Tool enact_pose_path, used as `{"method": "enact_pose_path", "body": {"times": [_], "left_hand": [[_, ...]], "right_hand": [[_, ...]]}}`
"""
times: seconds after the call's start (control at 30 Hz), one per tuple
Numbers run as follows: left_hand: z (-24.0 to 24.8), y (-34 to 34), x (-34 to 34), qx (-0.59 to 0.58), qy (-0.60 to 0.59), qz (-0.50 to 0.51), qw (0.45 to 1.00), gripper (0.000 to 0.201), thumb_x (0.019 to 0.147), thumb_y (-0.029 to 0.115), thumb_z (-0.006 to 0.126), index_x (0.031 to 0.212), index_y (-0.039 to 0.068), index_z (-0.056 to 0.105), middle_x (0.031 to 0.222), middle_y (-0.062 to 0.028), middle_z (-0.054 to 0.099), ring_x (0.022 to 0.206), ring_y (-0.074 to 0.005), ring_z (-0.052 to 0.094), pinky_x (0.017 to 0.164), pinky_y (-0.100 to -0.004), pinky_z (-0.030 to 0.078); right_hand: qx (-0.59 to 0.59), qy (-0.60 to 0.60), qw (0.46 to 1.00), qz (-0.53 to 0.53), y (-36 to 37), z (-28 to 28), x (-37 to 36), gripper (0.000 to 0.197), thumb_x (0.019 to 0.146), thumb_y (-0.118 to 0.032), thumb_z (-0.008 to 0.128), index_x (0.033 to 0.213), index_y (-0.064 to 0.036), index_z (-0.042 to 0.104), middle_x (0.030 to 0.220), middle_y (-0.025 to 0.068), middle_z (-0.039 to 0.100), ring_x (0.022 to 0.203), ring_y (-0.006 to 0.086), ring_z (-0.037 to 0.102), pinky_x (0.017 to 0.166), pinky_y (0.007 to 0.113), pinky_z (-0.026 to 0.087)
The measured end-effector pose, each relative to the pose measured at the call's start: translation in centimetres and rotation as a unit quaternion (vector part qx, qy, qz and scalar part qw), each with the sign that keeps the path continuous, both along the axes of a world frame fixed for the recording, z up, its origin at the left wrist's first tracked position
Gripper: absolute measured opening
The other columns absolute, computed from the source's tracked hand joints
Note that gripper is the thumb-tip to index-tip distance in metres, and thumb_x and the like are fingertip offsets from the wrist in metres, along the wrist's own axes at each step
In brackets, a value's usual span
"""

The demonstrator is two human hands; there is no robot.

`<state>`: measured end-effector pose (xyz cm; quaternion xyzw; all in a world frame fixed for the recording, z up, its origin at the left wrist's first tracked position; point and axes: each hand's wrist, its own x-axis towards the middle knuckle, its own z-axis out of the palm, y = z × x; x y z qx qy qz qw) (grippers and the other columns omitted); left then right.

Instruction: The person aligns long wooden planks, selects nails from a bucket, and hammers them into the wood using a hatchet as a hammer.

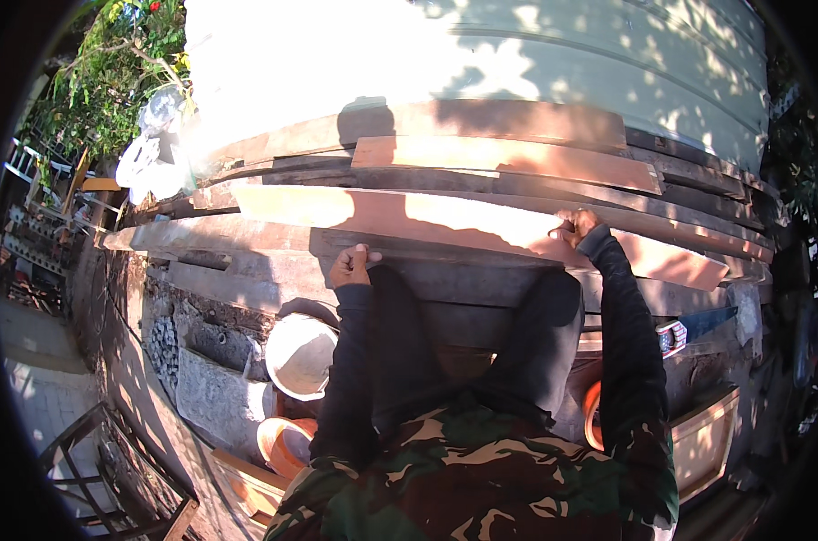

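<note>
A long reddish wooden plank (463, 225) lies crosswise in front of me, over a row of darker boards. Its far edge looks pale in the sun. My right hand (579, 227) rests on the plank toward its right part, fingers bent and pressed together; anything within them is too small to make out. Just below the plank's near edge, above my left knee, is my left hand (350, 266). Its fingers are curled with the thumb up, and what they hold, if anything, is hidden. A shorter reddish plank (508, 162) lies beyond the long one.
Dark weathered boards (454, 281) run under and around the planks. A handsaw (698, 326) lies at the right. Near my left arm are a white bucket (302, 356) and an orange bucket (287, 444). Pale corrugated sheeting (598, 54) stands behind; a white bag (152, 158) is far left.
</note>
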<state>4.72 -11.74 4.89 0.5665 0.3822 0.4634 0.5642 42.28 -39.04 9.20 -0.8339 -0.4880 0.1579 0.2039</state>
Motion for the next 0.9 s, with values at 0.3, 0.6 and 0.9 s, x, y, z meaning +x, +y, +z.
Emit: {"method": "enact_pose_path", "body": {"times": [0.3,0.6,0.9], "left_hand": [[-2.8,-4.1,-5.6,-0.001,0.097,0.014,0.995,0.019,0.09,0.019,0.059,0.085,0.0,0.062,0.069,-0.0091,0.068,0.062,-0.0097,0.059,0.067,-0.0225,0.045],[-2.5,-3.3,-4.9,0.0,0.072,-0.002,0.997,0.022,0.091,0.02,0.058,0.09,-0.002,0.062,0.071,-0.0087,0.068,0.066,-0.0086,0.06,0.068,-0.0222,0.045],[-1.9,1.8,-5.1,0.033,0.031,0.117,0.992,0.023,0.09,0.022,0.059,0.089,-0.001,0.059,0.078,-0.0082,0.065,0.069,-0.0105,0.056,0.071,-0.0251,0.045]], "right_hand": [[0.073,0.037,0.997,-0.005,0.9,-0.5,-0.4,0.033,0.074,-0.017,0.073,0.102,-0.0022,0.065,0.081,0.013,0.069,0.072,0.0215,0.067,0.068,0.032,0.051],[0.022,-0.151,0.988,-0.021,-0.1,1.8,-2.2,0.032,0.076,-0.04,0.068,0.091,-0.0113,0.064,0.073,0.0115,0.064,0.067,0.0331,0.061,0.061,0.04,0.047],[0.168,-0.36,0.918,0.005,-4.6,0.3,-3.1,0.02,0.064,-0.002,0.061,0.083,-0.0055,0.059,0.092,0.0122,0.055,0.086,0.0324,0.056,0.07,0.04,0.048]]}}
